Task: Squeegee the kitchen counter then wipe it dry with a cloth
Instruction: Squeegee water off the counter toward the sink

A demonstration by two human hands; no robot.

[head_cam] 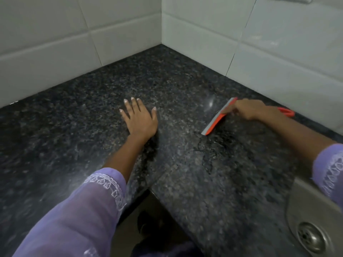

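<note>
Squeegee [217, 118], orange with a grey blade, sits at 2 o'clock on the dark speckled granite surface [74, 138], blade edge down and touching the stone, running from 1 o'clock to 7 o'clock. Right hand [254, 111] grips its handle, fingers [231, 110] curled and pressed around the neck just behind the blade; orange handle end shows past the wrist. Left hand [139, 119] lies flat at centre, palm down, fingers spread. A patch of water [207, 154] lies just below the blade's near end. Steel sink [315, 219] at 4 o'clock. White wall tiles [111, 34] meet at 12 o'clock.
</note>
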